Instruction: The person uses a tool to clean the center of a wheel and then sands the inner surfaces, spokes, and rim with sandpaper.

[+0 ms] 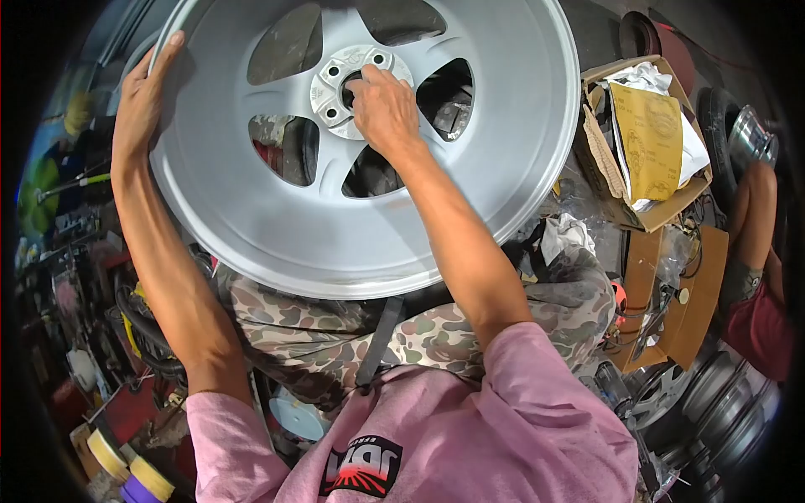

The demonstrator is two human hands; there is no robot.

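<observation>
A large grey wheel rim (210, 176) is tilted up in front of me, its lower edge over my lap. My left hand (144, 109) grips its outer edge on the left, thumb along the lip and the other fingers hidden behind. My right hand (386, 109) is at the hub (335, 71), its fingers curled together at the edge of the centre bore. Whatever those fingertips hold, if anything, is hidden. Bolt holes surround the bore, and wide spokes with dark openings run outward to the barrel.
At right, a cardboard box (595, 172) holds paper and a yellow-brown sheet (646, 138). Below it stands an open carton (696, 293) with cables. More rims (721, 402) are stacked lower right, near another person's arm (752, 210). Tape rolls (107, 454) and clutter lie left.
</observation>
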